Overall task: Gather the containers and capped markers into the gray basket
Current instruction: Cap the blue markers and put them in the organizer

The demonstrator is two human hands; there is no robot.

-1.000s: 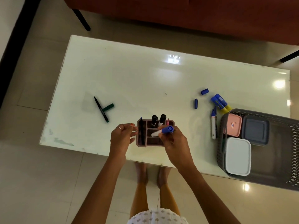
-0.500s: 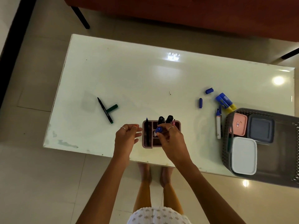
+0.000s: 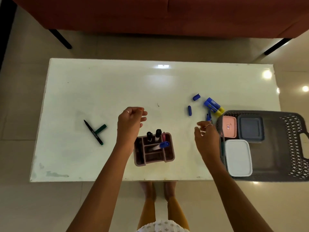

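Both hands, left hand (image 3: 130,121) and right hand (image 3: 206,136), are hovering loosely curled, holding nothing, eyeing that light, stiff, roll-prone blue marker (image 3: 209,117) — mid-barrel's looking safest.

Dim, soft indoor light; ceiling glare on the glossy table (image 3: 100,91); wide-angle bending at edges.

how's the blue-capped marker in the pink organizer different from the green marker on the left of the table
The blue-capped marker has its cap on; the green marker is uncapped, with its green cap lying beside it. The blue-capped marker leans inside the pink organizer; the green marker lies flat on the bare table. The blue-capped marker has a white barrel, the green marker a dark one. No hand touches either.
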